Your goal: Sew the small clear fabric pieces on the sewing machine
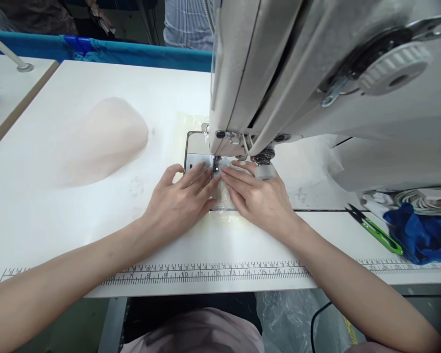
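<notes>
Fingers extended, your left hand (pixel 179 197) and right hand (pixel 259 197) flank the presser foot (pixel 216 164); I cannot tell whether either grips anything.

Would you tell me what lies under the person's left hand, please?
The left hand lies over the white table, its fingers partly over a shiny metal plate. Anything directly beneath is covered and cannot be seen.
</notes>
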Motion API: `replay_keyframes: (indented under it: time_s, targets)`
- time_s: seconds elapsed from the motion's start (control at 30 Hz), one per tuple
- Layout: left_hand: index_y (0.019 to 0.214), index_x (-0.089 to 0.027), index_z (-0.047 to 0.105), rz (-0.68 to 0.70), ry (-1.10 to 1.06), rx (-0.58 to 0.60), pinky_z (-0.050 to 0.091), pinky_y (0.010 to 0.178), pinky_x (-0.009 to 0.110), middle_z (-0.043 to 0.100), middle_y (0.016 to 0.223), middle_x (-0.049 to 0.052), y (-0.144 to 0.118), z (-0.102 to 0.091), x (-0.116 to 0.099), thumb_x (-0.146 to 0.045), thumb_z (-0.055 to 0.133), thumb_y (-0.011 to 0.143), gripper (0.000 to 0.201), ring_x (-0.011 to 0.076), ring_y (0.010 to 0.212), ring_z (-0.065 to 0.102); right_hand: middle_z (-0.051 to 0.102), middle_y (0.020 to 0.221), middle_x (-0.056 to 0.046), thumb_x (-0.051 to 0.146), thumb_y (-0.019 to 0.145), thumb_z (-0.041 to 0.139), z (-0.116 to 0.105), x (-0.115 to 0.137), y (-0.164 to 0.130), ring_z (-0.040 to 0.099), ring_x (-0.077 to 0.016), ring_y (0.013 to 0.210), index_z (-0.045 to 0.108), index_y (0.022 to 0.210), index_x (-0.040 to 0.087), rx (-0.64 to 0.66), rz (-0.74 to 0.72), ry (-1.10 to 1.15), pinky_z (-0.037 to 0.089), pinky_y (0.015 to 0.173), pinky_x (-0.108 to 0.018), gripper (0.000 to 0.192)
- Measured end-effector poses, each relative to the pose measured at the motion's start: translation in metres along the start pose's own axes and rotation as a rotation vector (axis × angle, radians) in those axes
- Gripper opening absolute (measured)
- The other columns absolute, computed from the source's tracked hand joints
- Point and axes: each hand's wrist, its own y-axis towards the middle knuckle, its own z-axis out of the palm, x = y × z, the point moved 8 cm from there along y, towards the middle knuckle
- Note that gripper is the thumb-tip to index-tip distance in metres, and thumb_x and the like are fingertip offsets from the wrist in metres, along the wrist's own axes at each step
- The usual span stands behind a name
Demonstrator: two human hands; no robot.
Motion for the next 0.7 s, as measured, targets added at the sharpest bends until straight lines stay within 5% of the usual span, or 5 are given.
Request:
replay_keyframes:
  time_s: [0.33,0.5,0.6,0.7]
  targets:
    - [0.123,-0.015,0.061,0.009,0.064,0.000,0.040,0.090,0.043,0.068,0.125,0.009,0.002,0.000,0.002,-0.029,0.048,0.101,0.030,0.0251,0.124,0.059,0.076,0.106,-0.006,0.020,0.096,0.050,0.001,-0.003,0.002,0.064,-0.0243,0.108,0.072,0.113,0.016,-0.007,0.022,-0.046,0.049,0.093,-0.042,0.028]
    - [0.116,-0.016,0.065,0.042,-0.007,-0.034,0.042,0.082,0.041,0.073,0.113,0.006,0.001,-0.008,0.001,-0.023,0.053,0.097,0.023,0.0227,0.102,0.066,0.076,0.097,-0.004,0.025,0.094,0.056,-0.014,0.000,0.000,0.066,-0.0225,0.098,0.074,0.100,0.018,-0.037,0.017,0.098,0.047,0.089,-0.039,0.020]
    - [0.118,-0.015,0.064,0.033,-0.165,0.008,0.043,0.079,0.039,0.072,0.109,0.007,0.000,-0.006,0.007,-0.021,0.051,0.095,0.027,0.0219,0.097,0.065,0.074,0.097,-0.004,0.044,0.087,0.067,-0.017,0.004,0.000,0.066,-0.0213,0.089,0.072,0.097,0.018,0.108,0.018,0.250,0.046,0.079,-0.036,0.028]
    - [0.125,-0.015,0.061,0.011,-0.273,0.099,0.044,0.084,0.043,0.068,0.115,0.010,0.000,0.000,0.013,-0.023,0.050,0.088,0.040,0.0259,0.102,0.062,0.071,0.099,-0.004,0.035,0.091,0.064,-0.016,0.007,-0.001,0.066,-0.0198,0.090,0.070,0.095,0.017,0.258,0.034,0.315,0.045,0.073,-0.032,0.019]
